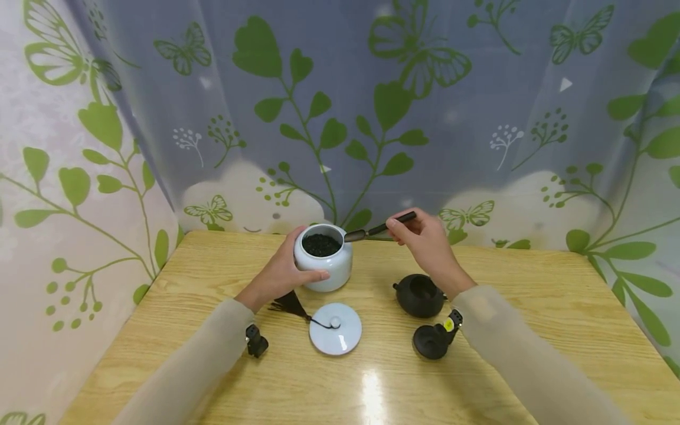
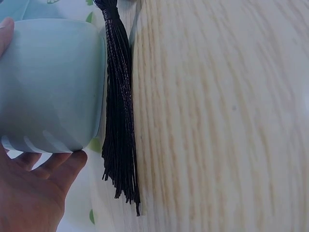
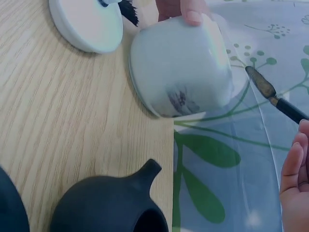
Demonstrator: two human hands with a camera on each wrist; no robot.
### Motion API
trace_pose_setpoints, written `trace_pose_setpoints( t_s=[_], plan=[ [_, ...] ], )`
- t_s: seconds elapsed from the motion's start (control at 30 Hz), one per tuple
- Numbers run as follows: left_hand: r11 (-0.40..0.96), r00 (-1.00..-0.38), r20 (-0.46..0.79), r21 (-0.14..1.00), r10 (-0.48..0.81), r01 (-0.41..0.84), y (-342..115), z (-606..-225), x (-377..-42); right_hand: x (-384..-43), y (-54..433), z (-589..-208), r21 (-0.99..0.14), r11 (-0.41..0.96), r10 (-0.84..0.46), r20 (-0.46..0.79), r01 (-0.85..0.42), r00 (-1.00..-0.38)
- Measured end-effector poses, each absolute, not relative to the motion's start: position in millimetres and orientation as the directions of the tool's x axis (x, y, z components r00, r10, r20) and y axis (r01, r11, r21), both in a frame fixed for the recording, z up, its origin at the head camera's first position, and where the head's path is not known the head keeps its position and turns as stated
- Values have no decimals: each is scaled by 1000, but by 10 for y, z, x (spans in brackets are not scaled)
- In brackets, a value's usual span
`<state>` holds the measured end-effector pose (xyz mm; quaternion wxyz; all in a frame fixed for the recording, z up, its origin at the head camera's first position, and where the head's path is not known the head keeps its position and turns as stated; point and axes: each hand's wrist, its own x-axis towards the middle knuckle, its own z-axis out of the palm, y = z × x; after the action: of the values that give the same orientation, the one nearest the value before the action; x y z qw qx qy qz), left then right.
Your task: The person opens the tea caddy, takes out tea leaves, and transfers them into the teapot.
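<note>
A white ceramic jar point(image 1: 336, 268) holds dark loose tea leaves point(image 1: 321, 244). My left hand point(image 1: 287, 268) grips its side, thumb across the front; in the left wrist view, fingers point(image 2: 67, 171) curve round the jar's far side. My right hand point(image 1: 425, 239) pinches the black handle of a tea scoop point(image 1: 392, 224). The narrow blade of the scoop points left and overlaps the jar's rim in the head view; the right wrist view shows the blade point(image 3: 262, 83) just beyond the jar's mouth. In front of the jar lies its white lid point(image 1: 345, 339), knob up, with a black tassel point(image 1: 289, 304) corded to it.
A dark teapot point(image 1: 417, 298), uncovered, stands below my right forearm. Its round black lid point(image 1: 429, 343) lies nearer me, partly overlapped by the wrist camera point(image 1: 453, 321). Behind the wooden table point(image 1: 255, 389) hangs a leaf-patterned curtain point(image 1: 340, 106).
</note>
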<state>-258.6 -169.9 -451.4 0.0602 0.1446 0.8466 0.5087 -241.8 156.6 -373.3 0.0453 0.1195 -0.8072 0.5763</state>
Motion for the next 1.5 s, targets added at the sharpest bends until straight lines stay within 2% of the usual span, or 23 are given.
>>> trace_pose_setpoints(
  t_s=[0.37, 0.63, 0.93, 1.5],
  plan=[
    [432, -948, 43, 883, 315, 183, -1693, -4488, -2562, -2471, 1289, -3648, -857, 438, -203, 200, -271, -959],
    [416, -947, 59, 888, 317, 195, -1709, -4502, -2569, -2506, 1065, -3581, -730, 594, -269, 215, -337, -939],
    [409, -947, 52, 893, 317, 186, -1719, -4517, -2566, -2597, 860, -3579, -593, 669, -371, 256, -448, -893],
    [392, -943, 45, 902, 329, 180, -1698, -4483, -2543, -2650, 781, -3693, -607, 689, -406, 129, -396, -905]
  ],
)
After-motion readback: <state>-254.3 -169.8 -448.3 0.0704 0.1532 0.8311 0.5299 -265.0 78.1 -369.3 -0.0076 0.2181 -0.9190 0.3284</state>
